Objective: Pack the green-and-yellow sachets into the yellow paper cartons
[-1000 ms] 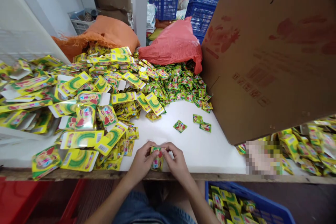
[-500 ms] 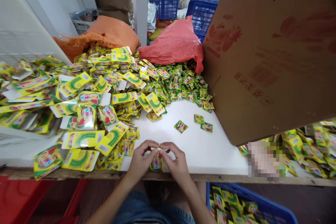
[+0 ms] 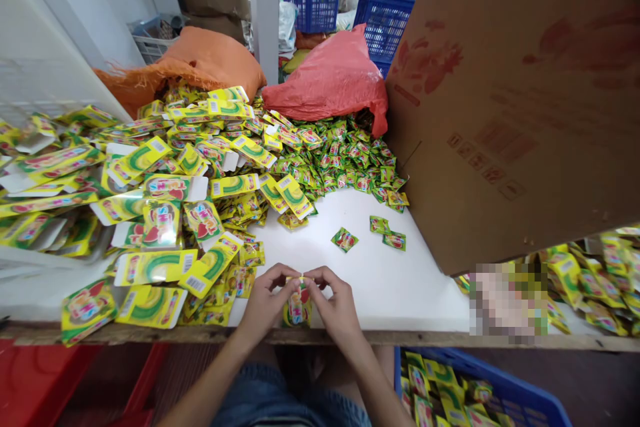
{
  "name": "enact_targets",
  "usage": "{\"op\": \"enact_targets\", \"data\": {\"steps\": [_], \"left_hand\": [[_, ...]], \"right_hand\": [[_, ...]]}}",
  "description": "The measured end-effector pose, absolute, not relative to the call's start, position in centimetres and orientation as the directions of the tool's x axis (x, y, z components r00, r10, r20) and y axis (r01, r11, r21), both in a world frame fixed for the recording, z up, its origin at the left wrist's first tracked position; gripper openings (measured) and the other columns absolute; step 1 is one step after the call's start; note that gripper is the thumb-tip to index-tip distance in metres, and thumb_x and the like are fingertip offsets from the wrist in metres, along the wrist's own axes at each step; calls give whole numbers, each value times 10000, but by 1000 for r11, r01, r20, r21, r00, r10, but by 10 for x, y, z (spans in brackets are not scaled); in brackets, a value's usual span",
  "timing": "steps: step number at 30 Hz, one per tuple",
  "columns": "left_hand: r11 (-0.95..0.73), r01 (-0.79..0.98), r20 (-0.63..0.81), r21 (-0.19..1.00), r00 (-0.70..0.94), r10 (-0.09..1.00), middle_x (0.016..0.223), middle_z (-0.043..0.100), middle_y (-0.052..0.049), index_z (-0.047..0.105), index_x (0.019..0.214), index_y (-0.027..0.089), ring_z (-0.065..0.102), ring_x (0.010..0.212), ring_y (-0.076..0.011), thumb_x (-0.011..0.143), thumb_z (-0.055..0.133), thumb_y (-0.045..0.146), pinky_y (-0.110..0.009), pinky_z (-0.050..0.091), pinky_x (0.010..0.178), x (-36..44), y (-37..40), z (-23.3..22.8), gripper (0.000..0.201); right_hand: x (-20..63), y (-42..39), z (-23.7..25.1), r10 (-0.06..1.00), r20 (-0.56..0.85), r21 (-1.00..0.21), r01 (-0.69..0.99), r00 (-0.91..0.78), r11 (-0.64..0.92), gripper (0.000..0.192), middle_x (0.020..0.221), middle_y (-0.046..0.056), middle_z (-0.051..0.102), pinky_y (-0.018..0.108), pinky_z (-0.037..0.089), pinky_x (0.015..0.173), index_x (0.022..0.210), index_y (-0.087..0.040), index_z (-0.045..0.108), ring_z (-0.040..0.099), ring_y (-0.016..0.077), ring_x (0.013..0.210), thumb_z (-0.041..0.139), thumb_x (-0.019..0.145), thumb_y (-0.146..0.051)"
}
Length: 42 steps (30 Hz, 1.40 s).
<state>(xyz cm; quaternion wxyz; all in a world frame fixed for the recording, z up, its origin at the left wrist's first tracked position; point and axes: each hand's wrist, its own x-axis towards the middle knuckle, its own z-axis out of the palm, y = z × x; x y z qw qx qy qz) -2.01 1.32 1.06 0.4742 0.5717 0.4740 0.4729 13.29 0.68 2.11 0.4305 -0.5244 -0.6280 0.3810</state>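
Observation:
Near the table's front edge, my left hand and my right hand pinch the top end of a small yellow and green box between thumbs and fingers. The box's printed face points up at me, and its top end is partly covered by my fingertips. Left of my hands lie flat yellow boxes and yellow sachets in a heap. Ahead on the white table are three loose green sachets, one of them a lone sachet.
A pile of green sachets spills from a red sack; an orange sack lies behind the boxes. A large cardboard carton leans at the right. Below the edge stands a blue crate of filled boxes. Beyond the carton is a blurred patch.
More of the box's printed face shows between my hands, and my fingers have shifted slightly at its top end. The view has moved a little.

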Motion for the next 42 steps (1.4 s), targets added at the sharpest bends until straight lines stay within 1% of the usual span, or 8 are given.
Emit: {"op": "enact_targets", "data": {"steps": [7, 12, 15, 18, 22, 32, 36, 42], "left_hand": [[-99, 120, 76, 988, 190, 979, 944, 654, -61, 677, 947, 200, 587, 926, -194, 800, 568, 260, -301, 456, 821, -27, 6, 4, 192], [-166, 322, 139, 932, 105, 985, 1050, 620, -59, 533, 1163, 237, 588, 906, -185, 822, 532, 279, -327, 472, 826, -39, 2, 9, 344], [-220, 636, 333, 740, -62, 941, 1117, 576, -76, 544, 1116, 233, 511, 1061, -234, 825, 511, 297, -397, 383, 946, -66, 9, 18, 300], [-18, 881, 376, 473, -184, 908, 1183, 516, -139, 485, 1192, 185, 445, 1117, -321, 797, 523, 362, -492, 333, 943, -95, 18, 22, 434], [155, 943, 245, 295, -231, 942, 1136, 536, -181, 353, 1296, 137, 466, 1074, -375, 786, 508, 365, -537, 355, 865, -112, 24, 17, 579], [-77, 449, 188, 890, -208, 960, 1198, 548, -112, 381, 1241, 184, 537, 1085, -233, 800, 523, 349, -383, 410, 933, -64, 13, 15, 492], [-38, 252, 112, 967, -285, 952, 1074, 631, -108, 460, 1152, 165, 614, 955, -220, 752, 593, 368, -359, 462, 865, -53, 12, 4, 468], [-32, 263, 108, 964, -279, 954, 1035, 651, -114, 494, 1119, 153, 619, 943, -236, 737, 607, 385, -378, 467, 859, -57, 18, 0, 461]], "right_hand": [[130, -4, 11, 990, 102, -974, 190, -101, 120, 194, 912, 45, 662, 293, 466, 798, 929, -206, 640, 598, 176, 872, 495, 840, -298], [196, -22, 44, 993, 99, -910, 409, 64, 65, 257, 917, 56, 662, 287, 483, 748, 917, -227, 634, 602, 193, 852, 431, 854, -371], [282, -44, 62, 998, 17, -724, 689, 57, -28, 254, 867, 70, 677, 324, 495, 741, 837, -269, 671, 619, 235, 820, 526, 753, -460], [342, -61, 68, 994, 6, -513, 853, 113, -94, 247, 797, 84, 683, 368, 514, 674, 721, -306, 691, 634, 268, 748, 588, 644, -517], [328, -55, 59, 995, 22, -569, 820, 94, -65, 296, 896, 82, 676, 357, 507, 749, 849, -273, 675, 627, 247, 846, 527, 732, -502], [175, 46, 9, 969, 223, -739, 631, -103, 237, 197, 905, 52, 642, 321, 455, 771, 879, -199, 621, 582, 184, 864, 438, 845, -263], [123, 85, 2, 961, 247, -698, 665, -124, 265, 173, 1011, 59, 606, 335, 390, 871, 922, -208, 612, 527, 201, 989, 496, 794, -207], [86, 140, -4, 974, 195, -667, 744, 114, 46, 409, 1093, 179, 552, 404, 342, 858, 1131, -99, 469, 480, 300, 1043, 523, 777, -296]]}}
